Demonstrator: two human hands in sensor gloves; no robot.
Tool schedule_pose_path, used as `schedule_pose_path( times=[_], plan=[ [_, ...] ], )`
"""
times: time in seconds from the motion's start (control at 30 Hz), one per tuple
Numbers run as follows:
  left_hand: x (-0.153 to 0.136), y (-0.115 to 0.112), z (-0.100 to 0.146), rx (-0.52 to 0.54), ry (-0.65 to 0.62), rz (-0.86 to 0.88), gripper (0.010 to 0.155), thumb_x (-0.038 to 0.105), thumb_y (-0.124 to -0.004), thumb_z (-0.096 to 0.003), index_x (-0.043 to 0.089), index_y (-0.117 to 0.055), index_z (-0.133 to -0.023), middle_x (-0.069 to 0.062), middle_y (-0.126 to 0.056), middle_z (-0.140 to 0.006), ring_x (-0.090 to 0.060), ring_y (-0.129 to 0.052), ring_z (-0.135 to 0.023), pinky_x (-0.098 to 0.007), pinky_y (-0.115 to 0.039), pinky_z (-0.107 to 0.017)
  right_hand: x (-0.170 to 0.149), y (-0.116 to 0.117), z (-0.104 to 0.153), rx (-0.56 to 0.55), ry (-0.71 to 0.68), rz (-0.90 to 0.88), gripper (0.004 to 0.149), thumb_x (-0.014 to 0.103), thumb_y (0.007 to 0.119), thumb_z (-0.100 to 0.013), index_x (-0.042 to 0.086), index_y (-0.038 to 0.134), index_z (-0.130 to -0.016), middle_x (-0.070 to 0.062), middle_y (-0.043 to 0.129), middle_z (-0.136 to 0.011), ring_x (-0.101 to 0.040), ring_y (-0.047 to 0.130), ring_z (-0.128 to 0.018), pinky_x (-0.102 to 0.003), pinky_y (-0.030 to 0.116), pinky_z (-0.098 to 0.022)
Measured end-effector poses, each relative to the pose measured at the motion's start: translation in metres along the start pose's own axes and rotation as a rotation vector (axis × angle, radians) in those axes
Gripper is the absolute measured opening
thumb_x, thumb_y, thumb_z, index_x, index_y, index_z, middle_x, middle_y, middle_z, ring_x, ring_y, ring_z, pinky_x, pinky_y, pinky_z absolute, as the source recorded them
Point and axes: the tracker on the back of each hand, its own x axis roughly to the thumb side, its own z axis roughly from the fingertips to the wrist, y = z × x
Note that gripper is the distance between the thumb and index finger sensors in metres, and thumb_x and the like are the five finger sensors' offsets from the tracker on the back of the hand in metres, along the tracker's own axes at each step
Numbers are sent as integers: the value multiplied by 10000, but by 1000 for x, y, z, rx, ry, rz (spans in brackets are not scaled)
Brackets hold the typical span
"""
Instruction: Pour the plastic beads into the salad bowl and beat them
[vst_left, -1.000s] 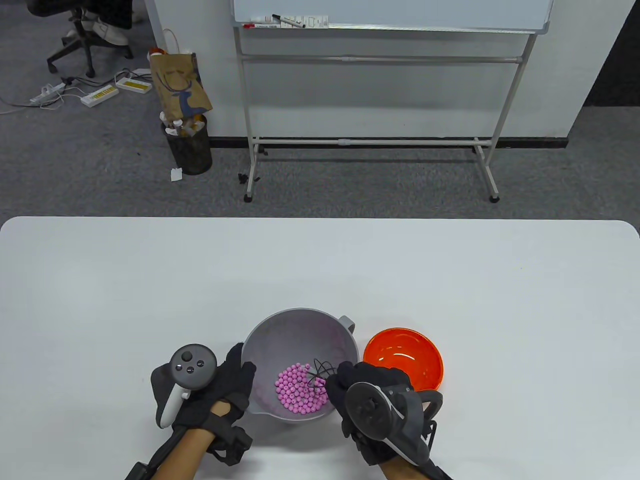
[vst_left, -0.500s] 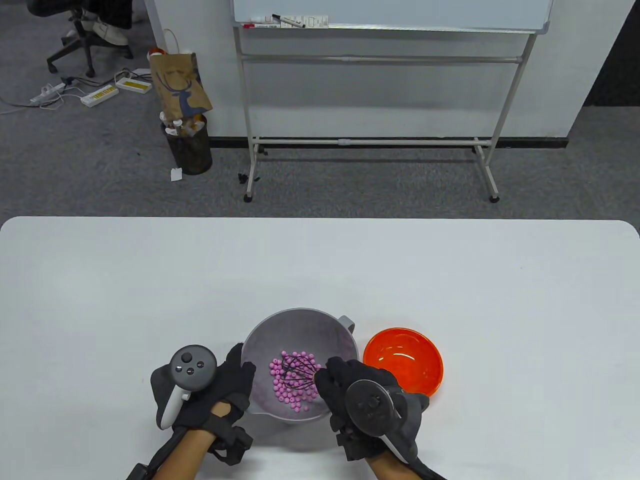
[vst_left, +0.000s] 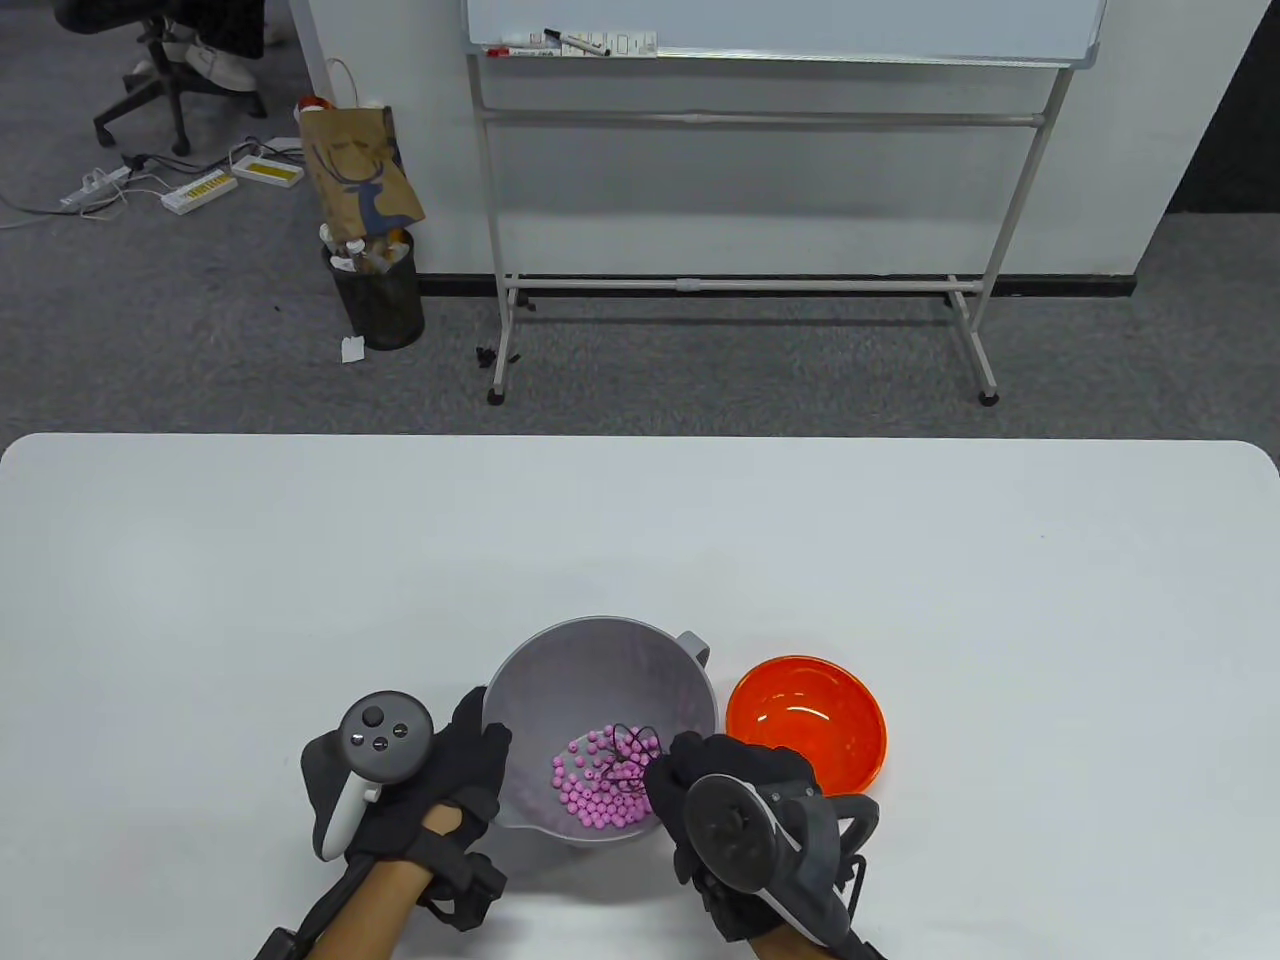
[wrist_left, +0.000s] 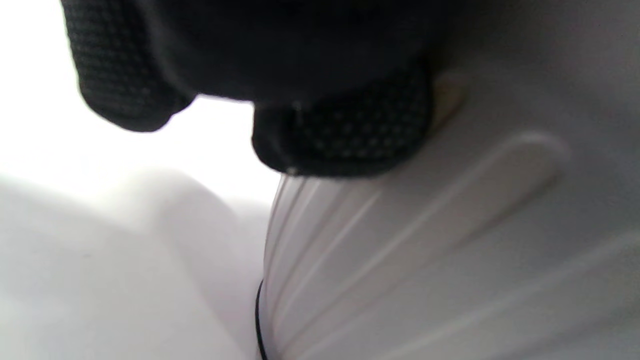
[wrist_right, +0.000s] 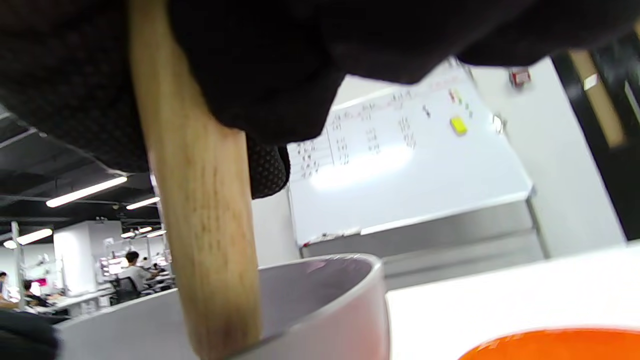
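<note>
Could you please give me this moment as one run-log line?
phase: beating | right hand grips whisk in pink beads | left hand holds grey salad bowl wall | orange bowl empty

You have pink beads (vst_left: 598, 785) in a pale grey salad bowl (vst_left: 600, 660), stirred by a whisk with black wires (vst_left: 630, 755) and a light wooden handle (wrist_right: 200, 215). Beside it sits a glossy orange bowl (vst_left: 806, 716). Your hands wear black mesh-textured gloves (vst_left: 455, 770), and the worktop (vst_left: 640, 540) is plain white.
</note>
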Motion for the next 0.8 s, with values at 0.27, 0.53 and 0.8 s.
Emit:
schedule_pose_path(
  times=[0.27, 0.53, 0.8],
  plan=[
    [0, 0, 0, 2, -1, 0, 621, 469, -628, -514, 106, -610, -1017, 22, -1053, -313, -45, -972, -59, -409, -904, -380, -19, 26, -6, 11, 136, -184, 432, 521, 977, -365, 177, 1027, -622, -23, 1003, -267, -136, 926, -44, -368, 835, -187],
    [-1, 0, 0, 6, -6, 7, 623, 474, -628, -512, 106, -615, -1015, 22, -1054, -309, -46, -972, -56, -410, -904, -379, -14, 27, -6, -114, 85, 24, 437, 531, 976, -358, 190, 1027, -626, -18, 1009, -277, -144, 931, -53, -376, 834, -201],
    [-1, 0, 0, 3, -3, 7, 624, 478, -624, -514, 108, -612, -1017, 23, -1054, -314, -46, -973, -60, -411, -903, -381, -8, 10, 0, -164, 26, 143, 427, 530, 990, -343, 189, 1044, -594, -21, 1009, -247, -148, 924, -33, -381, 835, -199]
  ],
)
